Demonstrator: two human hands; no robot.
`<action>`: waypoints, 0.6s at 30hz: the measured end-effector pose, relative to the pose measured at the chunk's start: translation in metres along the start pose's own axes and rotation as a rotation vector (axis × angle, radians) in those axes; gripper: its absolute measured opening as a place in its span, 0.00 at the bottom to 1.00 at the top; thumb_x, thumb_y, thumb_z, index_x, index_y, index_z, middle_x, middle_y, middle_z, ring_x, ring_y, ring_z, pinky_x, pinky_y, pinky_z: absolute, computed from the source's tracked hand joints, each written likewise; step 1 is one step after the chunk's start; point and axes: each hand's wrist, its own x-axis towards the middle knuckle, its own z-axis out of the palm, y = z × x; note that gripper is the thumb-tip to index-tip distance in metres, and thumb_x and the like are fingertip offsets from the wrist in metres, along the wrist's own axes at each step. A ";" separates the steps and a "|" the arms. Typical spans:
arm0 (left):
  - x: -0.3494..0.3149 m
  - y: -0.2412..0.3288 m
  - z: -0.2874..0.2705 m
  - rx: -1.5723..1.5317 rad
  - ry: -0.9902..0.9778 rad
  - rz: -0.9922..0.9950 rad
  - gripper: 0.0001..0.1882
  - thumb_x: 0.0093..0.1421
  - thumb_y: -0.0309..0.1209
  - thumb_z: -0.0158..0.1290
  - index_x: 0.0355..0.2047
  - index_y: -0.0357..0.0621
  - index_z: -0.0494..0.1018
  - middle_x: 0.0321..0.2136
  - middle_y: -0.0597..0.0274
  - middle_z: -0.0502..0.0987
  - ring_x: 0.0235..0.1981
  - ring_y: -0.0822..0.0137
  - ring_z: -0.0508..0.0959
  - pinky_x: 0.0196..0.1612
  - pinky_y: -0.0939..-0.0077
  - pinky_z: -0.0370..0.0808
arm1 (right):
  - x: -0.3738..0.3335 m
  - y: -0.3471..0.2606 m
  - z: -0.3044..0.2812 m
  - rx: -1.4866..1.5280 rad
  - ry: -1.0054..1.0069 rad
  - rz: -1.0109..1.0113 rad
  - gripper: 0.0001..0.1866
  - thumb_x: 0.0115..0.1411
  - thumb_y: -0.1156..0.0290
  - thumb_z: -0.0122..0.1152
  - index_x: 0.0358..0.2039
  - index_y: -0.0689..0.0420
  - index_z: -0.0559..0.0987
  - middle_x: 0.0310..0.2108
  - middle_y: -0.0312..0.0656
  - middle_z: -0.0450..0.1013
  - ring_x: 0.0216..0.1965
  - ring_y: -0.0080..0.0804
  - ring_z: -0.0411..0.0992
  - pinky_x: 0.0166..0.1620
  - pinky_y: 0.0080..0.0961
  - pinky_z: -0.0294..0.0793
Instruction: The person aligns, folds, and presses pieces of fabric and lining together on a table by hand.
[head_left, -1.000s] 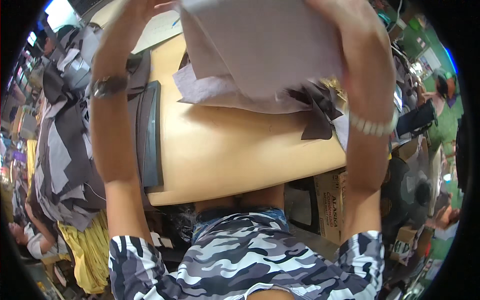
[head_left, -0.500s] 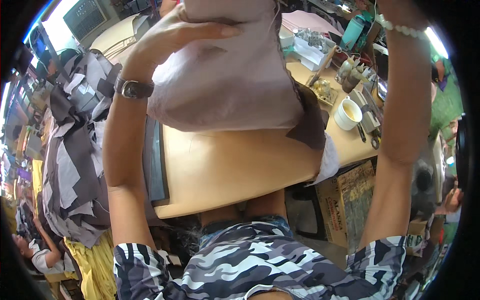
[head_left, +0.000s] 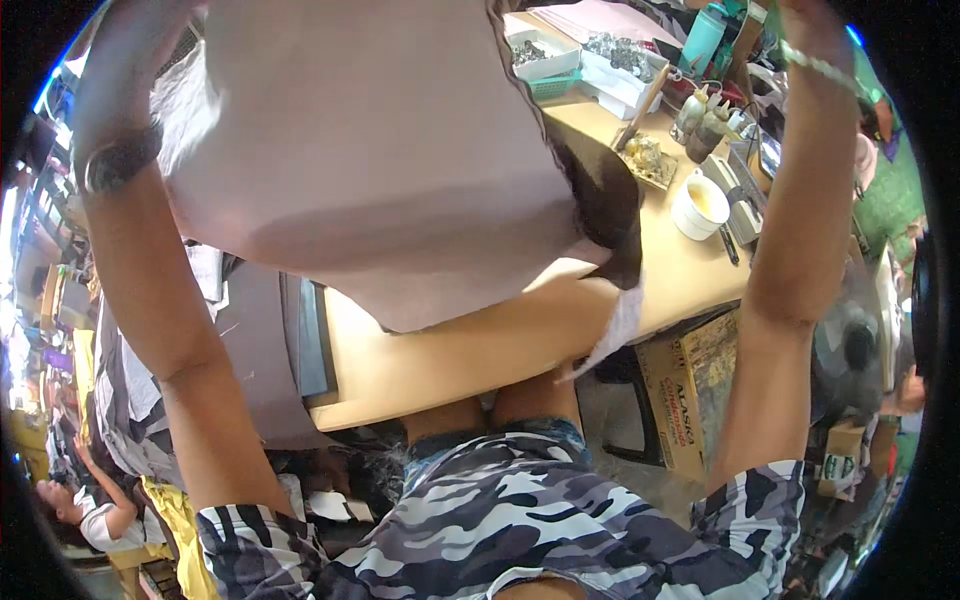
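From my head camera, I see a big pale pink cloth [head_left: 370, 170] lifted high in front of me, above the wooden bench [head_left: 480, 350]. Both my arms are stretched up. My left hand [head_left: 125, 70] is up at the top left edge of the cloth, just past my watch [head_left: 118, 160]. It looks pressed against the cloth, but it is blurry, so I cannot tell how my fingers sit. My right hand [head_left: 800, 20] is at the very top of the picture, above my bracelet [head_left: 820, 68]. It is cut off there, so I cannot tell if it is shut or spread.

The cloth hangs and folds, so I think it is soft, floppy and light. A dark piece [head_left: 605, 205] hangs at its right side. I think the best place to hold it is by the top edge or corners, one in each hand, so it drops flat.

On the bench to the right are a white cup [head_left: 698, 205], small bottles [head_left: 700, 115] and white trays [head_left: 545, 55]. A brown box [head_left: 690, 390] stands under the bench.
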 end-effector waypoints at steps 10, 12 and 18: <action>0.132 -0.035 0.016 0.605 -0.022 -0.291 0.11 0.57 0.33 0.51 0.37 0.39 0.74 0.31 0.54 0.78 0.30 0.62 0.77 0.32 0.70 0.74 | 0.074 0.036 -0.051 0.172 0.057 0.089 0.08 0.61 0.78 0.44 0.39 0.68 0.69 0.31 0.49 0.71 0.28 0.38 0.74 0.31 0.29 0.81; 0.137 -0.113 -0.044 0.451 0.522 0.187 0.11 0.56 0.33 0.50 0.36 0.40 0.73 0.28 0.53 0.77 0.30 0.63 0.77 0.30 0.70 0.74 | 0.064 0.036 -0.007 0.137 -0.039 0.052 0.10 0.60 0.78 0.45 0.41 0.67 0.67 0.33 0.48 0.71 0.30 0.37 0.74 0.33 0.28 0.79; 0.129 -0.049 -0.026 0.622 0.586 0.188 0.13 0.57 0.35 0.51 0.35 0.37 0.72 0.32 0.51 0.77 0.34 0.61 0.77 0.41 0.67 0.72 | -0.031 0.023 -0.014 -0.227 0.007 -0.152 0.18 0.58 0.79 0.49 0.49 0.66 0.62 0.38 0.47 0.71 0.37 0.35 0.72 0.39 0.27 0.74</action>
